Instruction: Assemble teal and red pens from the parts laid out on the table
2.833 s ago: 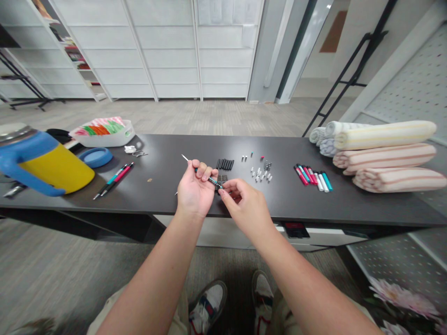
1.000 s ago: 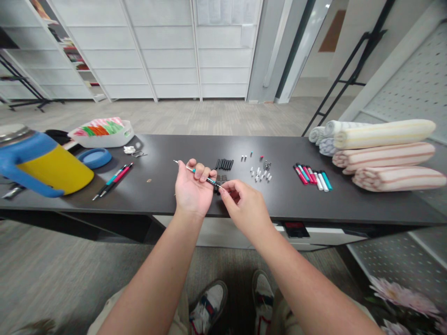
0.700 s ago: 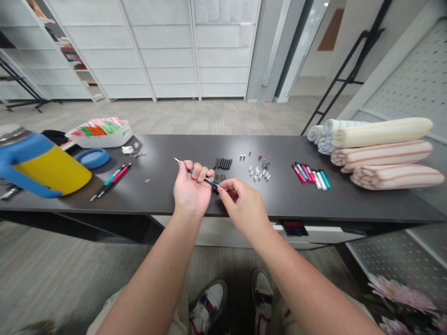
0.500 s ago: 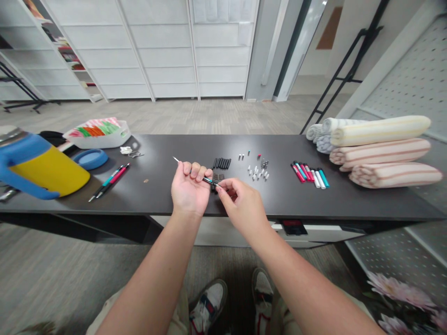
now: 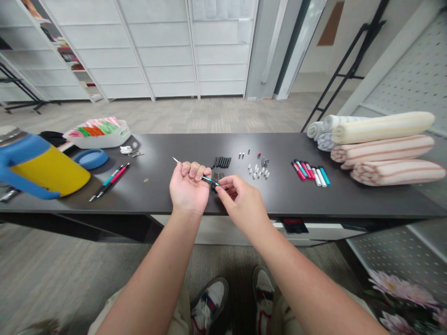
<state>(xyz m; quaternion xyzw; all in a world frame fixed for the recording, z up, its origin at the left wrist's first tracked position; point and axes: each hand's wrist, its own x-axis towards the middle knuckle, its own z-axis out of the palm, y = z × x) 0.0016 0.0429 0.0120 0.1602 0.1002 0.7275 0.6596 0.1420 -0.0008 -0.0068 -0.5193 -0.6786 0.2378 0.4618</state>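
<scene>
My left hand (image 5: 190, 188), palm up, has its fingers curled round a slim pen (image 5: 206, 179) with black and teal parts. A pale, narrow tip pokes out past the index finger on the left. My right hand (image 5: 240, 200) pinches the pen's right end between thumb and fingers; what it grips there is mostly covered. Just behind the hands lie a row of black tubes (image 5: 222, 162) and a patch of small springs (image 5: 219, 176), partly hidden. Small white and metal pen parts (image 5: 258, 171) are scattered to the right of them.
Teal, red and white barrels (image 5: 310, 173) lie farther right, before rolled towels (image 5: 387, 149). On the left are two pens (image 5: 111, 181), a blue lid (image 5: 91, 158), a yellow and blue mug (image 5: 49, 165) and a white basket (image 5: 118, 137). The dark tabletop (image 5: 160, 144) ends close behind.
Both hands keep nearly the same pose on the pen. A little more teal shows between them, and the view has shifted slightly.
</scene>
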